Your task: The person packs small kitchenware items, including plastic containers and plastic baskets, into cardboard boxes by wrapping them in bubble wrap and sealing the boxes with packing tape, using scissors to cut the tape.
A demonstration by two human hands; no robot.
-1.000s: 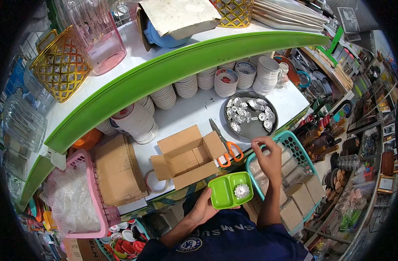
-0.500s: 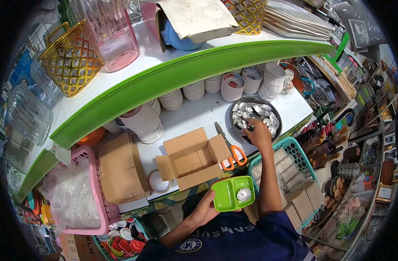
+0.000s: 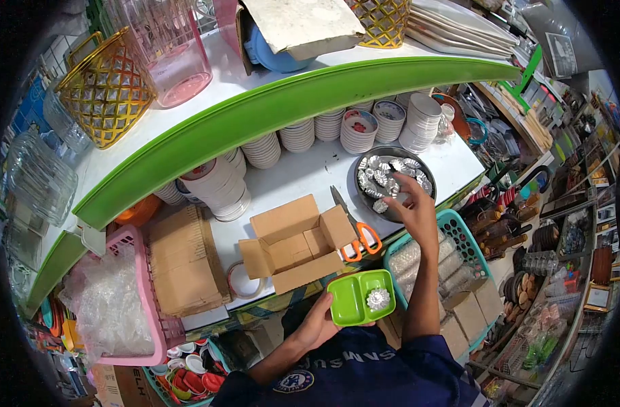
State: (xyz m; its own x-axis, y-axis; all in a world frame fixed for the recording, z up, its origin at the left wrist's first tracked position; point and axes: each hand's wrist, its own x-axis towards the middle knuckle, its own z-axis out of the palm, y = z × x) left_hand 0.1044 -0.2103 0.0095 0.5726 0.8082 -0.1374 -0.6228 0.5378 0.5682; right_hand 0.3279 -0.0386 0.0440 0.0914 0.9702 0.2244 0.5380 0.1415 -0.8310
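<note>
My left hand grips the near left side of a bright green two-compartment dish. In its right-hand compartment sits a small silver fluted mould; the left one is bare. My right hand hovers at the right edge of a round dark pan, with thumb and fingers spread and nothing visible between them. Inside the pan lie many silver fluted moulds, and one of them is right by my thumb tip.
An open cardboard box stands on the white counter, with orange-handled scissors beside it. Tape and flattened cardboard are further left. A teal basket holds wrapped packs. Stacked bowls line the back under a green-edged shelf.
My right hand has drawn back from the moulds toward the pan's right edge, and its fingers have spread apart. The green dish stays nearly still in my left hand.
</note>
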